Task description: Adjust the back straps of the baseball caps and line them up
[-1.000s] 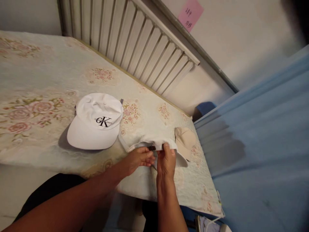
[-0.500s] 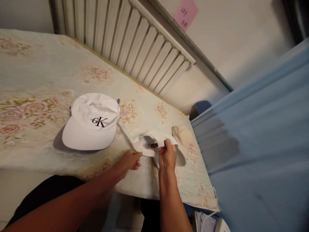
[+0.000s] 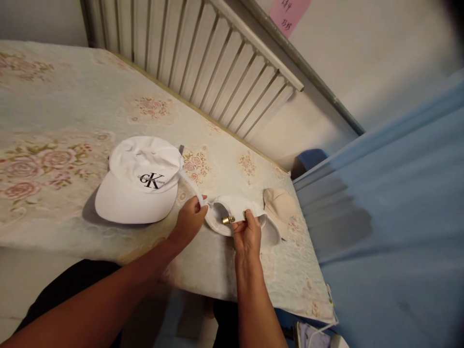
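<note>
The white cap (image 3: 237,205) is in front of the person, over the near part of the bench (image 3: 213,270), its back opening turned toward the body and its visor (image 3: 271,233) pointing off to the right; whether it rests on the cloth or is lifted a little, I cannot tell. A brass-coloured clasp (image 3: 228,220) hangs at the edge of the opening, just beside the fingers of the right hand (image 3: 247,232). That hand is closed on the cap, the thumb pressed to its rear edge by a small metal piece (image 3: 245,213). The left hand (image 3: 190,220) grips the strap (image 3: 191,185) between thumb and fingers; the strap's loose end runs up and left to the side of the logo cap (image 3: 141,176), though contact between the two is unclear. The logo cap, also white, sits upright on the bench to the left, black letters on its front and its visor toward the person. On the other side, just beyond the held cap's visor, lies a beige cap (image 3: 281,205). A pale floral cloth (image 3: 152,108) covers the bench. Along its far edge stands a ribbed radiator (image 3: 203,63), and above that a pink note (image 3: 288,18) with handwriting is on the wall (image 3: 362,53). A blue curtain (image 3: 395,241) hangs at the right, with a darker blue object (image 3: 312,158) partly hidden near the bench's far corner.
</note>
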Demonstrator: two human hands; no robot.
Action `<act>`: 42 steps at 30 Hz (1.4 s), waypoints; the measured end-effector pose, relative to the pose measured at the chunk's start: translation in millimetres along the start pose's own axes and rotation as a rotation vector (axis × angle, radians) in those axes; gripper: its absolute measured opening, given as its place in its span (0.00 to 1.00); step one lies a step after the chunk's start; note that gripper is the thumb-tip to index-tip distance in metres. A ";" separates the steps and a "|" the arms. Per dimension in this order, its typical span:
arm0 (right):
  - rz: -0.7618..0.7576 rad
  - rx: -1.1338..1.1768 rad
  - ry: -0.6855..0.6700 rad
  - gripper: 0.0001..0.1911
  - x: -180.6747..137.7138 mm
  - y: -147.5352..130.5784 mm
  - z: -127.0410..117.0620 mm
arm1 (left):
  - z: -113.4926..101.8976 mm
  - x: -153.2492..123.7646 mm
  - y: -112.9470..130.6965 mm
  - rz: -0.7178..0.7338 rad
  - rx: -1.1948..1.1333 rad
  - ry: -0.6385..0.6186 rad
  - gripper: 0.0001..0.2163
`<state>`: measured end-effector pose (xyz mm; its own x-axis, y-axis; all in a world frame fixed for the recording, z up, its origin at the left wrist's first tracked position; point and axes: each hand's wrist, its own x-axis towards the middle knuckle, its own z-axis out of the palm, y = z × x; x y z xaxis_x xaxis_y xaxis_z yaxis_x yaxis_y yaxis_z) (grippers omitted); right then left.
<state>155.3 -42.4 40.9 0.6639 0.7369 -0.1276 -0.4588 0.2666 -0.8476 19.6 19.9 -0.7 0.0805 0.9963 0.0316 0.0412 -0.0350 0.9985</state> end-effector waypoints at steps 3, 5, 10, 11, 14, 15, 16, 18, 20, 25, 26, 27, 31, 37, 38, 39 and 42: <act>0.019 0.012 0.007 0.09 -0.4 4.7 -2.5 | 0.5 4.6 1.0 0.148 0.099 0.050 0.16; 0.038 0.029 0.004 0.08 -1.0 8.7 -4.8 | -0.1 6.2 2.0 0.229 0.122 0.054 0.14; 0.112 0.039 -0.083 0.10 -5.9 18.5 -9.5 | -3.0 -1.8 8.8 0.363 0.132 -0.087 0.11; 0.121 0.035 -0.118 0.10 -7.1 19.8 -10.0 | -3.5 -4.4 11.0 0.378 0.125 -0.146 0.11; 0.148 0.035 -0.200 0.10 -9.2 22.3 -11.1 | -5.0 -8.8 17.1 0.310 0.076 -0.353 0.10; 0.154 0.042 -0.207 0.10 -9.3 22.9 -11.6 | -5.4 -8.7 18.6 0.250 0.038 -0.425 0.09; 0.158 0.052 -0.207 0.10 -8.9 23.4 -12.2 | -5.7 -8.0 19.7 0.180 -0.007 -0.490 0.09; 0.170 0.071 -0.199 0.10 -7.2 23.9 -13.7 | -6.2 -5.6 20.7 0.050 -0.103 -0.579 0.12; 0.180 0.081 -0.197 0.11 -4.0 23.7 -15.5 | -6.2 -3.5 20.3 -0.025 -0.157 -0.630 0.15; 0.147 0.075 -0.181 0.10 6.4 19.4 -19.3 | -2.7 -4.2 16.6 -0.001 -0.088 -0.684 0.15; 0.146 0.061 -0.182 0.10 7.8 18.1 -19.8 | -1.4 -5.0 15.7 0.011 -0.059 -0.684 0.15; 0.149 0.043 -0.184 0.09 8.7 16.9 -20.1 | -0.1 -6.0 14.9 0.017 -0.039 -0.686 0.14; 0.167 0.028 -0.148 0.08 8.0 12.3 -21.2 | 4.4 -10.7 13.9 0.018 -0.056 -0.755 0.09; 0.200 0.054 -0.126 0.08 3.8 12.7 -22.8 | 7.3 -15.7 18.7 0.092 -0.004 -0.710 0.09; 0.201 0.048 -0.149 0.08 3.0 13.4 -22.5 | 7.6 -16.0 19.6 0.089 0.003 -0.699 0.08; 0.204 0.041 -0.175 0.08 2.1 14.0 -22.1 | 7.8 -16.2 20.3 0.082 0.003 -0.693 0.06; 0.207 0.011 -0.248 0.09 -0.2 15.5 -20.9 | 8.1 -15.9 21.0 0.060 -0.012 -0.673 0.06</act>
<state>160.4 -51.5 17.0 0.3924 0.9046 -0.1666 -0.5762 0.1005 -0.8111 27.3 2.7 19.5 0.6856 0.7258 0.0567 0.0063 -0.0837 0.9965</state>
